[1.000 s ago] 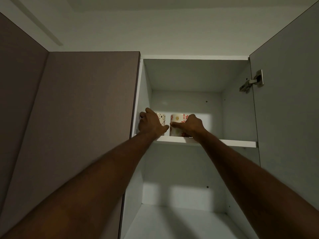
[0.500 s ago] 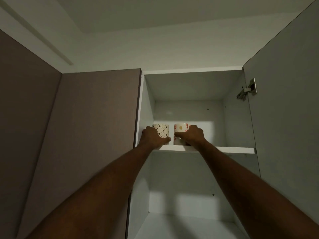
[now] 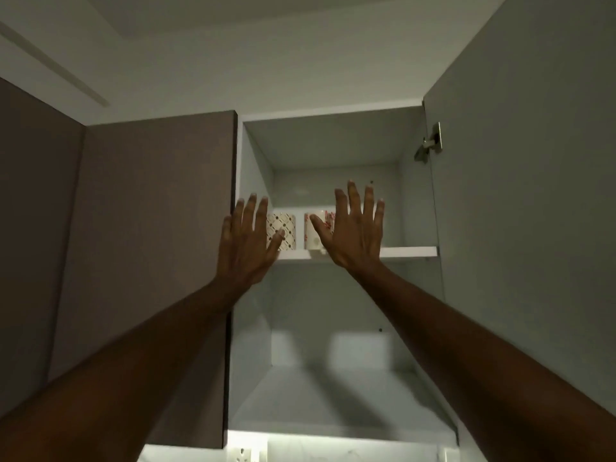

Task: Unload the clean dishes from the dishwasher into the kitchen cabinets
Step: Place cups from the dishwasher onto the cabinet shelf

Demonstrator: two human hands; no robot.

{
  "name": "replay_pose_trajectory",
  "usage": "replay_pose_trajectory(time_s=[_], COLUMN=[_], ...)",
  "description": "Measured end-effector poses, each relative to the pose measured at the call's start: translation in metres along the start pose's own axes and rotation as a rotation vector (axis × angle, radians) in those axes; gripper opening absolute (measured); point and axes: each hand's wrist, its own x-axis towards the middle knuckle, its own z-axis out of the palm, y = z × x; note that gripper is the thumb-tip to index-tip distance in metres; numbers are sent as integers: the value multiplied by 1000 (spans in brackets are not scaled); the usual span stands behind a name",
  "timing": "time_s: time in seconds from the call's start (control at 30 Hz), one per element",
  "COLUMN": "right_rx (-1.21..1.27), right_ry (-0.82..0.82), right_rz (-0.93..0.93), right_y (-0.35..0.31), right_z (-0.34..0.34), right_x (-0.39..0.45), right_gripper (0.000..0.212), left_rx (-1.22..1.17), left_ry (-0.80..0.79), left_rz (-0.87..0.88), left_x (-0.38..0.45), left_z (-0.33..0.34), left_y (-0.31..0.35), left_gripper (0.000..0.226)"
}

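Observation:
Two patterned mugs stand side by side on the upper shelf (image 3: 410, 251) of the open wall cabinet. The left mug (image 3: 286, 235) has a dark lattice pattern, the right mug (image 3: 313, 236) has red marks. My left hand (image 3: 248, 243) is raised in front of the left mug with its fingers spread and straight, holding nothing. Spread just as wide, my right hand (image 3: 353, 231) partly covers the right mug and is empty too. Both hands are drawn back from the mugs.
The cabinet door (image 3: 520, 201) stands open on the right, with a metal hinge (image 3: 431, 143) near its top. A closed brown cabinet door (image 3: 150, 228) is on the left. The lower cabinet shelf (image 3: 333, 405) holds nothing visible. A lit backsplash with a socket (image 3: 241, 455) shows below.
Both hands have let go of the mugs and pulled back with fingers spread. The mugs stay on the upper shelf. My view has tilted, showing the cabinet's underside.

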Motion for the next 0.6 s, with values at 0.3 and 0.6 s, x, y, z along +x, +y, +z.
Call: replay_pose_trajectory(time_s=[0.3,0.6], right_rx=[16,-36], right_ry=[59,-31], right_rz=[-92,-80], right_y=[1,6], right_z=[-2,-93], right_x=[-81,-138], right_gripper=[82,79], left_rx=[21,62], left_ry=[-72,-177], left_rz=[-8,-30], left_x=[-60,-109], left_z=[-28,-126], left_y=[31,56], left_gripper=[84,82])
